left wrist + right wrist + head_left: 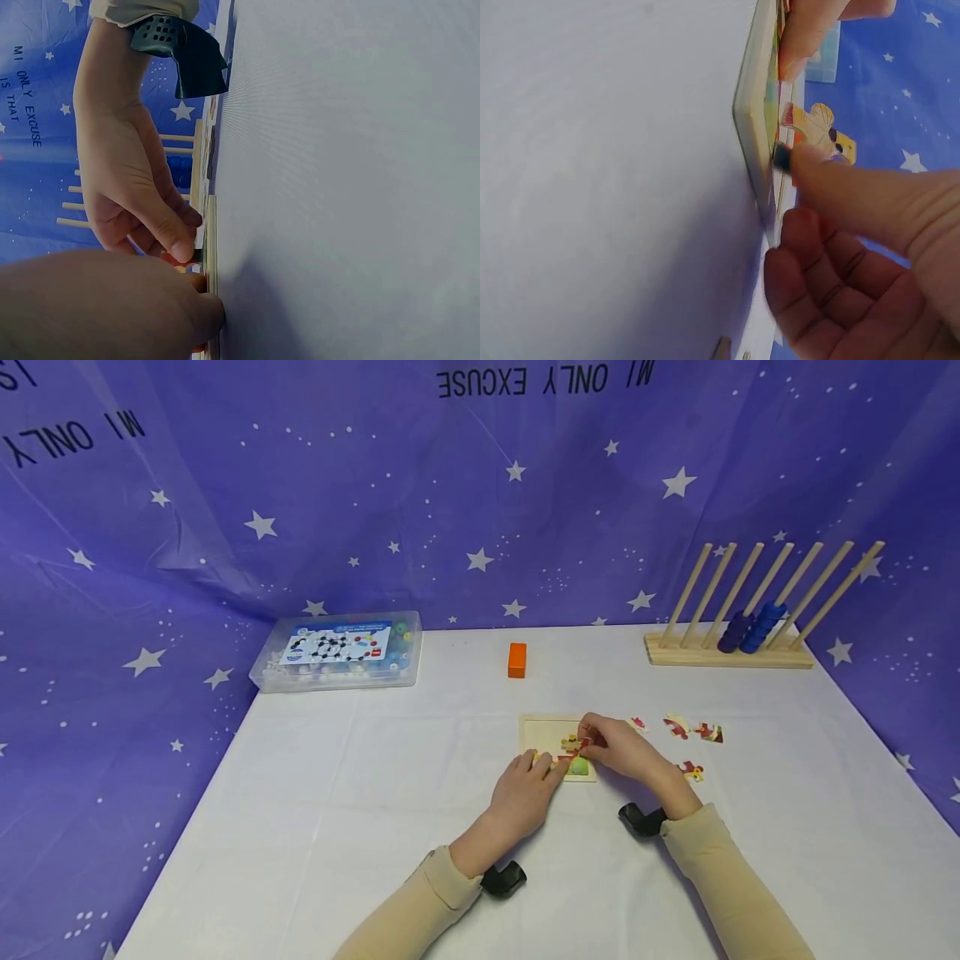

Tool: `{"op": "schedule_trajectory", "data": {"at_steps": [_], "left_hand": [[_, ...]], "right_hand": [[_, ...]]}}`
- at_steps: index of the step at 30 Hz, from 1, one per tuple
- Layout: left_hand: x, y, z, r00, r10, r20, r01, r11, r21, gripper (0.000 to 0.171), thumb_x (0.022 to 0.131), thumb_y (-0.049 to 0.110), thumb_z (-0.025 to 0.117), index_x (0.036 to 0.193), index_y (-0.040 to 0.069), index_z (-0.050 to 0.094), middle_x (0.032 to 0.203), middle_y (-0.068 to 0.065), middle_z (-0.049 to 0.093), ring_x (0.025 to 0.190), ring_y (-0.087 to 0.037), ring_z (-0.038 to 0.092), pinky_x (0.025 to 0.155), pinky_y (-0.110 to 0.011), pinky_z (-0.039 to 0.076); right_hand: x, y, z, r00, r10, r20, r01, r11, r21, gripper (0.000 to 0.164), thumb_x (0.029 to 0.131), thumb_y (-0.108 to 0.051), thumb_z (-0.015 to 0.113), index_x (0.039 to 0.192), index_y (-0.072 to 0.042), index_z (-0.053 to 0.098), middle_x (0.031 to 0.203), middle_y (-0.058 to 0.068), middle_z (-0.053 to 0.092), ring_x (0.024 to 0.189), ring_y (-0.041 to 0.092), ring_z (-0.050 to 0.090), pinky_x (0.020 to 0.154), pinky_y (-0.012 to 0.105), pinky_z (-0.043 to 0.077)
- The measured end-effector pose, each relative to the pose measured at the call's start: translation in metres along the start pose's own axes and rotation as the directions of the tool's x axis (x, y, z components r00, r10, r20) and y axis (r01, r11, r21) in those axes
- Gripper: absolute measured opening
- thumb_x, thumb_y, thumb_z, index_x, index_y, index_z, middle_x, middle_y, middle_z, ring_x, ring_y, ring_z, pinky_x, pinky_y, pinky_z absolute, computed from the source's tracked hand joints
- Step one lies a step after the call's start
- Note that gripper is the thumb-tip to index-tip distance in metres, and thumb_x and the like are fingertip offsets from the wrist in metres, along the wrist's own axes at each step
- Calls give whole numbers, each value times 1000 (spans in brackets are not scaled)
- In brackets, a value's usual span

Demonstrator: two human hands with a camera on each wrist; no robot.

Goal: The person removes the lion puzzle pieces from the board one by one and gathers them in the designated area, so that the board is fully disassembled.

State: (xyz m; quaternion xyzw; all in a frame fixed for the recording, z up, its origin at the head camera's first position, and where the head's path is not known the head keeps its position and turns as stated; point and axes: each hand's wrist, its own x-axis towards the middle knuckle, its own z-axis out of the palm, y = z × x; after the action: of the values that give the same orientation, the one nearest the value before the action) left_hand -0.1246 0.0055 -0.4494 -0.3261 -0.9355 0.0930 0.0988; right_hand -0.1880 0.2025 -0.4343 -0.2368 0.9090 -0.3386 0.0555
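Note:
A shallow wooden puzzle tray [536, 728] lies on the white table, with several colourful jigsaw pieces fitted along its near side. My left hand [522, 792] rests on the tray's near left part, its fingertips touching the pieces there. Over the tray's right side, my right hand [622, 748] pinches a jigsaw piece [819, 126] between thumb and fingers. That piece stands tilted above the tray in the right wrist view. The left wrist view shows the left thumb [208, 319] against the tray's edge; most of the pieces are hidden behind the hands there.
Several loose jigsaw pieces [677, 726] lie right of the tray. Behind it stands an orange block [517, 661]. A clear plastic case [337, 652] sits at the back left, and a wooden peg rack [727, 658] with blue beads at the back right.

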Motion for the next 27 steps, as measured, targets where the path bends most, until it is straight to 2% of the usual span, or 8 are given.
{"op": "schedule_trajectory", "data": {"at_steps": [3, 7, 11, 15, 17, 22, 25, 27], "left_hand": [[0, 0, 1, 1000, 3, -29, -3, 1000, 4, 39, 92, 20, 48, 131, 23, 49, 117, -1, 50, 108, -22, 47, 89, -31, 39], [-1, 0, 2, 998, 9, -56, -9, 1000, 2, 38, 92, 19, 47, 129, 23, 50, 112, 0, 50, 104, -21, 47, 87, -30, 39], [-1, 0, 3, 998, 9, -66, -9, 1000, 3, 38, 92, 17, 47, 129, 23, 50, 110, 0, 50, 102, -20, 47, 86, -30, 39], [-1, 0, 3, 997, 4, -76, -5, 1000, -9, 38, 92, 16, 47, 129, 22, 51, 110, -1, 50, 104, -22, 48, 86, -31, 40], [-1, 0, 3, 997, 3, -81, -5, 1000, -14, 38, 92, 16, 48, 129, 22, 51, 110, -1, 51, 104, -22, 49, 87, -31, 40], [-1, 1, 3, 997, 6, -81, -7, 1000, -11, 37, 91, 16, 48, 128, 22, 51, 109, 0, 51, 103, -21, 49, 86, -30, 40], [-1, 1, 2, 997, 3, -76, -4, 1000, -16, 38, 91, 15, 49, 129, 22, 51, 111, -1, 51, 104, -22, 49, 87, -30, 40], [-1, 1, 2, 998, -1, -69, 0, 1000, -19, 39, 91, 15, 49, 129, 22, 50, 112, -2, 51, 106, -22, 49, 88, -31, 40]], "right_hand": [[-6, 1, -8, 999, 36, -11, -36, 997, 67, 15, 81, -8, 67, 91, -7, 55, 73, 0, 54, 62, 14, 47, 54, 29, 40], [-20, 8, -29, 995, 96, -30, -91, 985, 150, 15, 85, -13, 64, 94, -6, 56, 76, 4, 56, 62, 20, 53, 52, 30, 44], [-43, 23, -57, 990, 134, -40, -124, 975, 184, 17, 89, -16, 59, 96, -1, 56, 84, 8, 61, 74, 24, 57, 62, 29, 45], [-73, 43, -86, 978, 211, 2, -208, 961, 181, 19, 92, -15, 54, 98, 4, 55, 87, 13, 62, 74, 21, 57, 61, 29, 45], [-88, 54, -98, 963, 268, 37, -271, 949, 161, 20, 93, -14, 52, 98, 5, 54, 87, 13, 62, 71, 18, 55, 60, 29, 44], [-117, 78, -114, 906, 407, 118, -419, 902, 102, 24, 92, -17, 52, 97, 6, 54, 79, 7, 55, 64, 13, 47, 57, 29, 40], [-127, 86, -118, 878, 456, 145, -469, 880, 70, 23, 91, -16, 53, 94, 6, 55, 73, 4, 52, 60, 12, 45, 55, 27, 38], [-131, 90, -119, 870, 465, 162, -478, 877, 53, 21, 90, -13, 53, 92, 8, 55, 70, 3, 51, 57, 12, 44, 54, 27, 37]]}}
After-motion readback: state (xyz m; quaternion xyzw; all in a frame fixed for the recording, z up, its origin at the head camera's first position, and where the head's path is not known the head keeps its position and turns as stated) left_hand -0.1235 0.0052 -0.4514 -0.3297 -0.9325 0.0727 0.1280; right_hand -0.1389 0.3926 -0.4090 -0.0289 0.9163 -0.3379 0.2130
